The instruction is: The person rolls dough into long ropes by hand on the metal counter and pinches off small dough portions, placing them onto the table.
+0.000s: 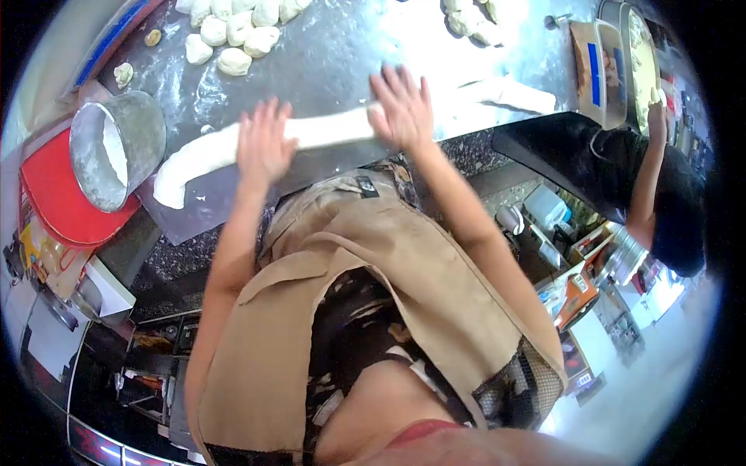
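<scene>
A long white rope of dough [330,130] lies across the metal table, its left end bent down toward the front edge. My left hand [265,144] rests flat on the rope, left of its middle, with fingers stretched out. Further right, my right hand [402,109] also lies on the dough, palm down and fingers spread. Past that hand the rope runs on to the right and ends in a thicker, folded-looking piece [524,97]. Neither hand grips anything.
Dough balls [238,27] sit at the back left, more dough pieces [472,22] at the back. A floury metal bucket [144,128] stands left beside a red lid-like thing [58,190]. A plastic container [611,78] is at the right edge, near a co-worker's arm [646,186].
</scene>
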Motion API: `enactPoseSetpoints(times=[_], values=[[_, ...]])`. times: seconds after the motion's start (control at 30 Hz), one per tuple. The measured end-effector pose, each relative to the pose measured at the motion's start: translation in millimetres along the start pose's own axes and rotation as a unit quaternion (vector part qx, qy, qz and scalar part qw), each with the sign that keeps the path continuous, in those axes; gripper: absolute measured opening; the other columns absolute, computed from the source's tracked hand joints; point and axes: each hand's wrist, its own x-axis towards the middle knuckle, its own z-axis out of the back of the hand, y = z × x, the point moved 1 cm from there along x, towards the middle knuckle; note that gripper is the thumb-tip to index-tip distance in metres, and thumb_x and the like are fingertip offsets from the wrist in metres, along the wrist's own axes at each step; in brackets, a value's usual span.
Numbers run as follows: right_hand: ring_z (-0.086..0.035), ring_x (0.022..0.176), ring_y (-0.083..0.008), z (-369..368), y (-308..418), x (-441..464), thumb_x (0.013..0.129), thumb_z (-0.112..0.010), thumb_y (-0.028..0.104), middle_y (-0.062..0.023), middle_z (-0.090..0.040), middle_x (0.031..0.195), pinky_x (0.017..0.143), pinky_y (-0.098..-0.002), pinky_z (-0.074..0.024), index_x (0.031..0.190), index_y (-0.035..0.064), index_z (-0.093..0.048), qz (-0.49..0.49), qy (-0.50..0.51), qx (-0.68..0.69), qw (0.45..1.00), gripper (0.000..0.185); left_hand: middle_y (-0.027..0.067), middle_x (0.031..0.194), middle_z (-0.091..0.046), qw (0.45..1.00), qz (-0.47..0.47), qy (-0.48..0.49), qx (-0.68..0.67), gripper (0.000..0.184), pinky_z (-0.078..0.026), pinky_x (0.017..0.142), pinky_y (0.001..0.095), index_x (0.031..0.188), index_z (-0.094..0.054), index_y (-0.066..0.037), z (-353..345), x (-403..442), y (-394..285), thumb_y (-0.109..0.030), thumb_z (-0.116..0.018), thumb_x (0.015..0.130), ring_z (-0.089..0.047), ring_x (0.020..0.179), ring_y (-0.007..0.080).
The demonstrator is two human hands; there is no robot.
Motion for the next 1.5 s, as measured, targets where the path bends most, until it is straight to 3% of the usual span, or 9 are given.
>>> enactPoseSetpoints(times=[0.1,0.37,0.57,0.8,0.93,1.1,1.33,1.47,1.5], values=[[-0.038,0.132,-0.0358,-12,-27,105,0.088,-0.046,0.047,-0.0135,-0.044,0.142,0.108,-0.0567,-0.0259,0.131,0.0197,-0.052,-0.033,-0.108,-0.003,0.994,0.051,0.0108,0.136,-0.051,0.978,0.046,-0.192,-0.062,0.043,-0.033,0.104,0.0522,0.130,-0.052,-0.010,12,70,45,-0.030,-0.051,0.092,-0.048,0.123,0.0293],[-0.033,0.137,-0.0336,8,-25,-74,0.086,-0.045,0.061,-0.0108,-0.037,0.149,0.111,-0.0561,-0.0201,0.144,0.0254,-0.041,-0.029,0.016,-0.005,0.999,0.067,0.0096,0.136,-0.050,0.991,-0.067,-0.117,-0.021,0.056,-0.032,0.106,0.0462,0.133,-0.051,-0.014,-10,-64,30,-0.034,-0.063,0.082,-0.047,0.123,0.0279],[-0.048,0.124,-0.0330,8,-78,73,0.089,-0.048,0.048,-0.0140,-0.053,0.131,0.108,-0.0516,-0.0280,0.127,0.0139,-0.055,-0.001,-0.158,-0.056,0.986,0.051,0.0142,0.134,-0.051,0.991,-0.018,-0.128,-0.028,0.052,-0.033,0.105,0.0479,0.130,-0.052,-0.009,12,-1,79,-0.027,-0.062,0.083,-0.048,0.122,0.0313],[-0.033,0.139,-0.0261,1,-89,-97,0.085,-0.051,0.049,-0.0062,-0.037,0.150,0.112,-0.0562,-0.0173,0.140,0.0219,-0.046,-0.075,-0.067,-0.007,0.995,0.061,0.0118,0.133,-0.054,0.976,0.070,-0.186,-0.092,0.042,-0.030,0.107,0.0490,0.128,-0.056,-0.009,-21,-89,72,-0.023,-0.049,0.089,-0.049,0.124,0.0316],[-0.035,0.138,-0.0234,0,-147,-18,0.090,-0.040,0.059,-0.0044,-0.041,0.147,0.115,-0.0555,-0.0105,0.138,0.0204,-0.046,-0.014,-0.049,-0.075,0.996,0.062,0.0093,0.131,-0.057,0.979,0.058,-0.195,-0.035,0.040,-0.028,0.108,0.0506,0.126,-0.058,-0.010,-20,-46,126,-0.025,-0.043,0.093,-0.050,0.124,0.0294],[-0.041,0.132,-0.0268,17,-169,27,0.091,-0.048,0.045,-0.0086,-0.054,0.133,0.111,-0.0499,-0.0218,0.129,0.0123,-0.054,0.006,-0.136,-0.060,0.989,0.051,0.0100,0.131,-0.056,0.968,0.119,-0.220,-0.003,0.041,-0.024,0.109,0.0512,0.128,-0.056,-0.010,-10,-27,140,-0.026,-0.037,0.097,-0.049,0.124,0.0284],[-0.043,0.130,-0.0301,39,-146,-71,0.086,-0.055,0.040,-0.0138,-0.050,0.135,0.112,-0.0497,-0.0218,0.129,0.0092,-0.053,-0.097,-0.135,0.122,0.978,0.053,0.0142,0.134,-0.052,0.956,0.252,-0.148,0.015,0.040,-0.027,0.108,0.0497,0.128,-0.053,-0.005,-12,-29,117,-0.026,-0.040,0.096,-0.045,0.126,0.0329],[-0.045,0.123,-0.0399,31,-184,-18,0.085,-0.056,0.038,-0.0171,-0.054,0.126,0.107,-0.0550,-0.0264,0.124,0.0054,-0.055,-0.209,-0.207,0.026,0.955,0.051,0.0202,0.126,-0.052,0.940,0.076,-0.221,-0.247,0.038,-0.031,0.104,0.0501,0.119,-0.053,0.001,10,57,-49,-0.012,-0.057,0.083,-0.046,0.121,0.0338],[-0.043,0.125,-0.0383,19,-189,-16,0.086,-0.055,0.040,-0.0169,-0.053,0.128,0.107,-0.0567,-0.0254,0.126,0.0089,-0.056,-0.214,-0.192,-0.025,0.957,0.050,0.0182,0.130,-0.050,0.981,0.020,-0.167,-0.098,0.047,-0.028,0.105,0.0562,0.124,-0.051,0.000,28,76,-112,-0.019,-0.061,0.082,-0.043,0.126,0.0342]])
